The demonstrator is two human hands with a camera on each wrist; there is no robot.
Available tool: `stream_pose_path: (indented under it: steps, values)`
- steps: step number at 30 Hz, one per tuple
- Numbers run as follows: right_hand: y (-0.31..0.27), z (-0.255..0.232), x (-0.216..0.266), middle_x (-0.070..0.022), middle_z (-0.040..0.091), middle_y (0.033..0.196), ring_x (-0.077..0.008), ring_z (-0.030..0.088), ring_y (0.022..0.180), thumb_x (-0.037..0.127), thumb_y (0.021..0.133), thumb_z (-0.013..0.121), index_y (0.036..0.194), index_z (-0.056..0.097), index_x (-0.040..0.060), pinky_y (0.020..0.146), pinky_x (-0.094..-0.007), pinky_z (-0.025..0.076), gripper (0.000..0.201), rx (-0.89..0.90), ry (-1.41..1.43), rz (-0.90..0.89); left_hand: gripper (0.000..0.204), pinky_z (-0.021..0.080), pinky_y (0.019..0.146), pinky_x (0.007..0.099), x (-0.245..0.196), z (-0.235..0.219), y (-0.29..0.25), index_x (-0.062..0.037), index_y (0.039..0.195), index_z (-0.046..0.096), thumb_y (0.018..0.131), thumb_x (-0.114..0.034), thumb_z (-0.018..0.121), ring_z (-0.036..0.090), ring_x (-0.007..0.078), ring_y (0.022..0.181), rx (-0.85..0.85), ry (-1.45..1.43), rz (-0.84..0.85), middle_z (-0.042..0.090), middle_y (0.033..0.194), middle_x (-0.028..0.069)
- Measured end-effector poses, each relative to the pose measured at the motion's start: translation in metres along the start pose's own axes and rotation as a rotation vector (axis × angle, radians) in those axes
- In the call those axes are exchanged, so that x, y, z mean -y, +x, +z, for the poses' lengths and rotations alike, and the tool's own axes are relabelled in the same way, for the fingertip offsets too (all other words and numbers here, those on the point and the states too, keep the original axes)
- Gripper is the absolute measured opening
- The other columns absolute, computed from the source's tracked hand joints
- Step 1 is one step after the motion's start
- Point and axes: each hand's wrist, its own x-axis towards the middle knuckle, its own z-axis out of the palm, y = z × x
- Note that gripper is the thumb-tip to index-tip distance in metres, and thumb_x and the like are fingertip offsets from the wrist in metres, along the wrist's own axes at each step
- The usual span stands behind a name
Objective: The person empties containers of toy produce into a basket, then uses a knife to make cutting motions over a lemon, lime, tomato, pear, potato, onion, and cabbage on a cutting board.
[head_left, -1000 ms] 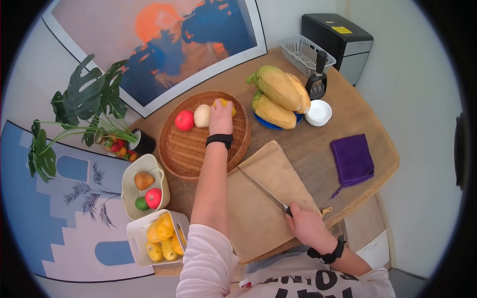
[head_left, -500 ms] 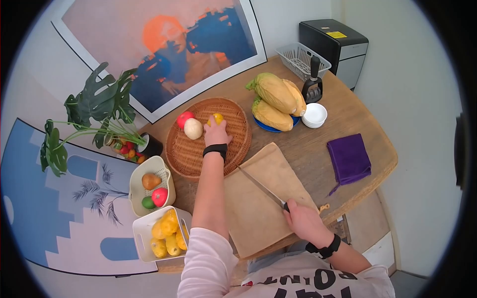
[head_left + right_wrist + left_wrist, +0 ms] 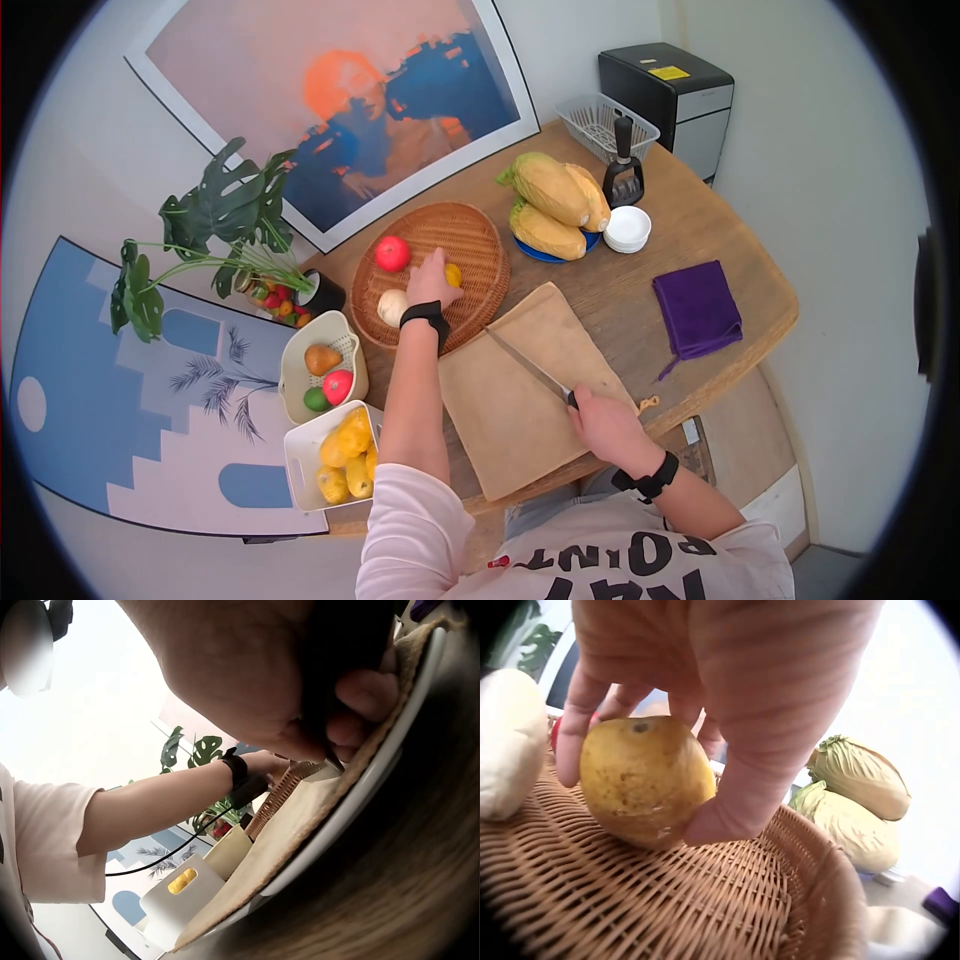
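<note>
My left hand is in the round wicker basket, thumb and fingers on opposite sides of a yellow, brown-specked fruit. This fruit sits close over the woven base. Beside it, nearer the left rim, lies a pale cream rounded piece. A round red fruit lies further back in the basket. With my right hand I hold a kitchen knife by its black handle. Its blade lies across a tan cloth-covered board, tip toward the basket.
Left of the board stand a white bin of yellow fruit and a cream basket with mixed produce. Behind are long cabbages on a blue plate, white bowls and a black-handled tool. A purple cloth lies right.
The yellow fruit has come toward the basket's middle with my left hand. The cream piece has shifted toward the near left side. My right hand keeps the knife on the board.
</note>
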Motion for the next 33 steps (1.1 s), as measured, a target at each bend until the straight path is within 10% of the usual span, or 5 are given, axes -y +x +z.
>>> stream_pose_path:
  steps: [10,13,23,33]
  values:
    - [0.001,-0.004,0.003,-0.0225,0.07,0.085,-0.0438,0.069,0.083,0.021,0.1,0.055,0.104,0.053,0.0017,0.072,-0.0554,0.053,0.02,0.042,0.02,0.034,0.061,0.049,0.103,0.0475,-0.011,0.009,-0.039,-0.0069,0.136,0.062,0.08,-0.026,0.077,0.06,0.0415,0.12,-0.22,-0.28,-0.146,0.063,0.129,0.0228]
    - [0.001,-0.002,0.002,-0.0226,0.07,0.086,-0.0443,0.069,0.083,0.021,0.099,0.055,0.105,0.053,0.0017,0.072,-0.0558,0.053,0.02,0.041,0.033,0.028,0.059,0.045,0.104,0.0465,-0.034,-0.002,-0.073,-0.0076,0.136,0.061,0.081,-0.021,0.075,0.057,0.0408,0.118,-0.366,-0.504,0.144,0.061,0.133,0.0198]
    - [0.002,0.005,-0.002,-0.0227,0.07,0.083,-0.044,0.069,0.081,0.022,0.099,0.057,0.104,0.055,0.0012,0.072,-0.0559,0.054,0.022,0.011,0.004,0.03,0.062,0.039,0.111,0.047,-0.093,0.027,-0.258,-0.0085,0.138,0.058,0.078,-0.006,0.075,0.05,0.0387,0.13,-0.177,-0.421,0.191,0.053,0.146,0.0174]
    - [0.004,0.008,-0.005,-0.0239,0.069,0.084,-0.045,0.068,0.083,0.025,0.099,0.06,0.105,0.052,0.0017,0.071,-0.0557,0.053,0.026,-0.013,0.018,0.015,0.042,0.047,0.095,0.0449,-0.111,0.016,-0.269,-0.0047,0.117,0.063,0.078,-0.007,0.08,0.057,0.0375,0.11,-0.295,-0.392,0.11,0.057,0.114,0.017]
